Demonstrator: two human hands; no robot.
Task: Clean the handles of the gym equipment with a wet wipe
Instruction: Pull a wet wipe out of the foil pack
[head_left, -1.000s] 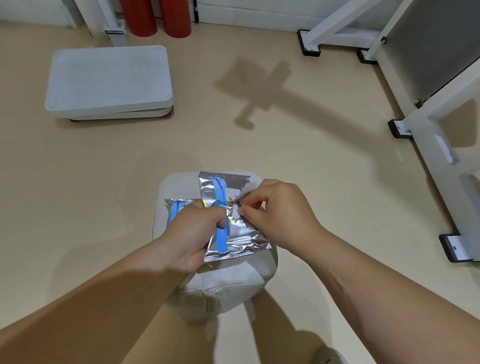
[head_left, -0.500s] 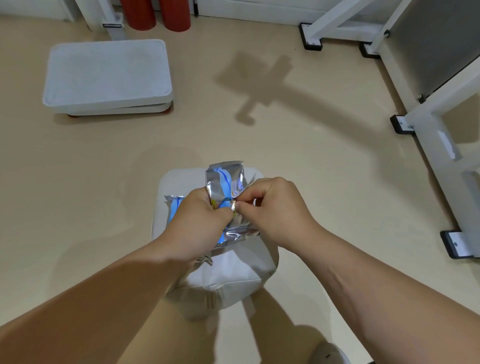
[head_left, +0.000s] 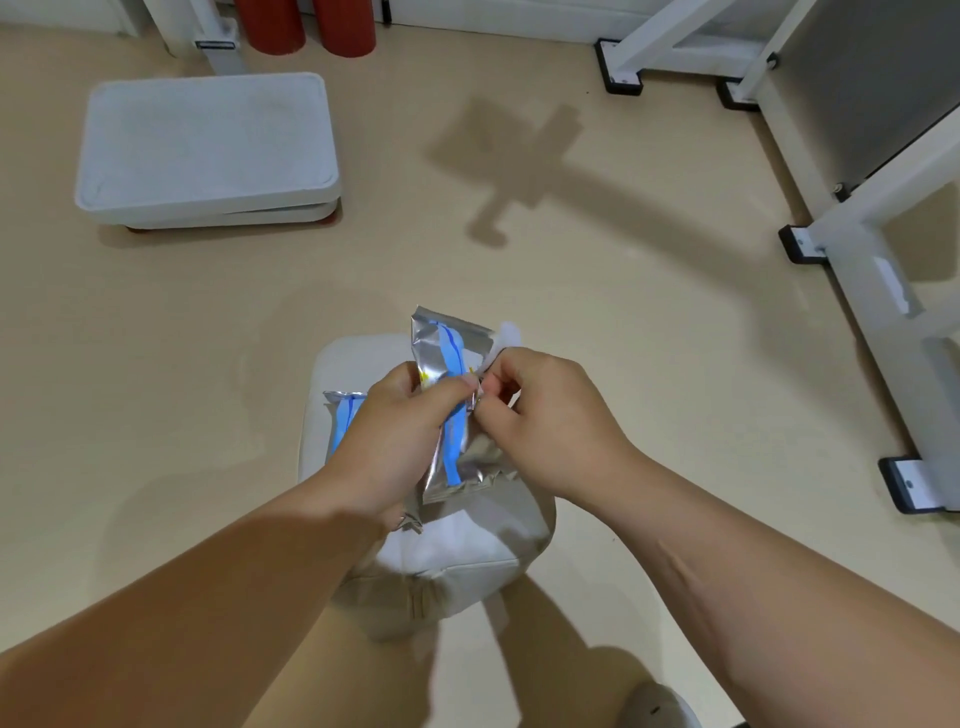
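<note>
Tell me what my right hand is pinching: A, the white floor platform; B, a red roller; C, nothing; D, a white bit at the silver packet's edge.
D: the right hand pinches a white bit sticking up beside the silver packet, which the left hand grips.

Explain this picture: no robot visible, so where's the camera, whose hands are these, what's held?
There is no machine here. A person wears one wide-angle camera on the head, looking down at their own bare arms. The left hand grips a silver-and-blue foil wet-wipe pack. The right hand pinches a white strip at the pack's edge; whether it is a wipe or the seal flap, I cannot tell. Below them is a white padded seat with a second foil pack on it. Farther off on the beige floor are a white step platform and a white gym-machine frame.
</note>
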